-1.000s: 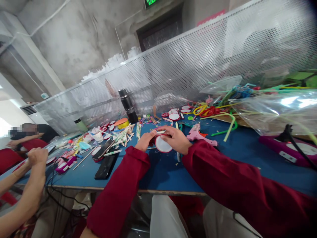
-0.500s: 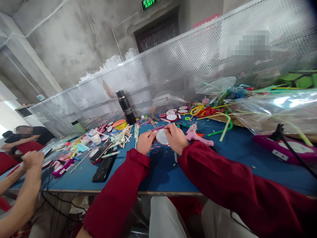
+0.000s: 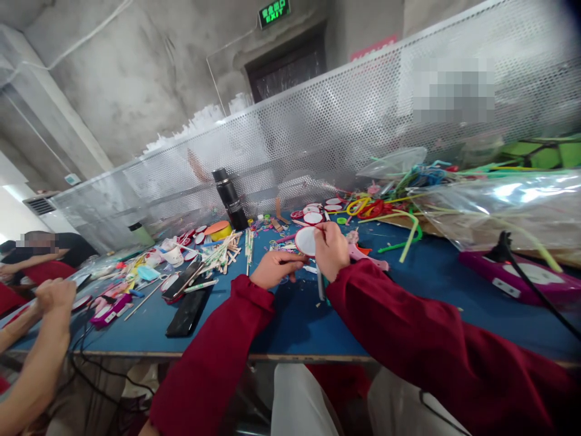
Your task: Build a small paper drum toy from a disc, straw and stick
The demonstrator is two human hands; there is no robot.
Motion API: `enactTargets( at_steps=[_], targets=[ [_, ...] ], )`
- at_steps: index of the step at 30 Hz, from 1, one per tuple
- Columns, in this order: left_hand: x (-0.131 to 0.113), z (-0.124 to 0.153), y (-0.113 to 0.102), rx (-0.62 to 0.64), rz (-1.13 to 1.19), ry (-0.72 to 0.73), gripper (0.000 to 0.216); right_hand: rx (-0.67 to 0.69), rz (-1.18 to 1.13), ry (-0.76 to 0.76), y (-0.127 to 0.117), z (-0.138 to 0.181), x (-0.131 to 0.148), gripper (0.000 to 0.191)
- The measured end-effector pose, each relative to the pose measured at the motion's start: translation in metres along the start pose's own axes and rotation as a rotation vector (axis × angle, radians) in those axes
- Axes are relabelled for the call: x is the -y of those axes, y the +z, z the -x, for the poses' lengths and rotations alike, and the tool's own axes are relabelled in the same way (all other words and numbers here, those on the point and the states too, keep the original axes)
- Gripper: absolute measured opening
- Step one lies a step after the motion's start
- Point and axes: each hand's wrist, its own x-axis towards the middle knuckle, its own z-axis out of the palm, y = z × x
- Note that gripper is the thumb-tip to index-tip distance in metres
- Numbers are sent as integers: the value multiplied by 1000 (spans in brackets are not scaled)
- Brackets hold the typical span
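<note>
My right hand (image 3: 332, 249) pinches a small round disc (image 3: 307, 241) with a white face and a red rim, held upright above the table. My left hand (image 3: 278, 269) is just below and to the left of the disc. Its index finger is stretched toward the disc's lower edge with the thumb apart, and I make out nothing in it. A pink glue gun (image 3: 370, 259) lies behind my right hand, partly hidden by it. Similar red-rimmed discs (image 3: 313, 218) lie farther back on the blue table.
Wooden sticks (image 3: 227, 251), a black phone (image 3: 188, 312) and a black bottle (image 3: 230, 200) are to the left. Coloured straws and plastic bags (image 3: 508, 206) lie at right, with a purple power strip (image 3: 521, 275). A co-worker's arms (image 3: 54, 321) rest at the far left.
My left hand has moved down off the disc's left edge. The disc, in my right hand, has shifted slightly up and right, showing its red rim more.
</note>
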Motion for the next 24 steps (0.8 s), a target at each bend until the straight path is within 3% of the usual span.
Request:
enactTargets(
  at_steps=[3, 10, 15, 17, 24],
  targets=[
    [1, 0, -2, 23, -24, -4, 33, 6, 2, 3, 1, 0, 1, 17],
    [2, -3, -4, -147, -109, 8, 23, 84, -24, -65, 0, 1, 3, 13],
    [1, -1, -4, -24, -11, -64, 25, 96, -74, -42, 2, 2, 4, 15],
    [1, -1, -3, -5, 19, -126, 25, 152, -114, -29, 2, 4, 7, 14],
    [8, -4, -11, -226, 285, -236, 37, 454, -198, -130, 0, 8, 15, 28]
  ],
)
